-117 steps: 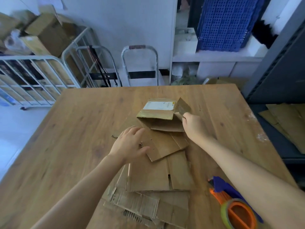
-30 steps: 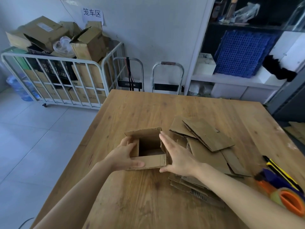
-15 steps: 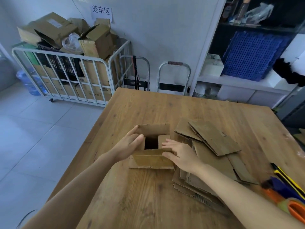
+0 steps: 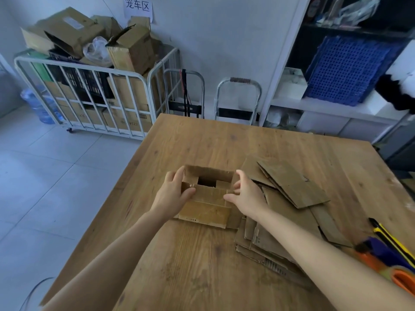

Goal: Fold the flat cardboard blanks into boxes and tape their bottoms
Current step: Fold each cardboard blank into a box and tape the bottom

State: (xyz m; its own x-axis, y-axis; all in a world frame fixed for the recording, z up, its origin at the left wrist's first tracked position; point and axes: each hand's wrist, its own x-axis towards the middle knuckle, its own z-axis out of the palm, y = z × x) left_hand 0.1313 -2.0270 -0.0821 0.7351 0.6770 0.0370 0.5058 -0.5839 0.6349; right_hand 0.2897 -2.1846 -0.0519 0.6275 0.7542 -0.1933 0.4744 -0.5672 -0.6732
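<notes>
I've got one cardboard box (image 4: pixel 207 199) at centre frame, standing on the wooden table (image 4: pixel 202 270), open side up. Near flap is folded down inward, the side flaps are partly in, the far flap stands up, and there is a dark square gap in the middle.

Two hands are on it. The left hand (image 4: pixel 171 195) is on the left side of the box, fingers curled over the far left corner, thumb pressing on the near flap, so it's grasping the box. The right hand (image 4: pixel 248 196) is on the right side, fingers curved round the right edge, thumb lying on the flap, also grasping the box.

One messy pile of flat cardboard blanks (image 4: pixel 292 187) sits just right of the box, touching it at the near corner. I count at least four overlapping sheets but cannot tell the exact number.

In the lower right of the frame there is one orange and blue tape dispenser (image 4: pixel 379 257), cut off by the edge, and one yellow and black utility knife (image 4: pixel 388 239) just beside it.

At upper left there is one white cage cart (image 4: pixel 89 68) stuffed with cartons, with one blue water jug (image 4: pixel 36 104) to its left. Two folding hand trucks (image 4: pixel 238 80) lean on the wall at top centre. One blue perforated crate (image 4: pixel 350 68) sits on a shelf at upper right, and one paper sign (image 4: pixel 137 6) hangs on the wall at the top
</notes>
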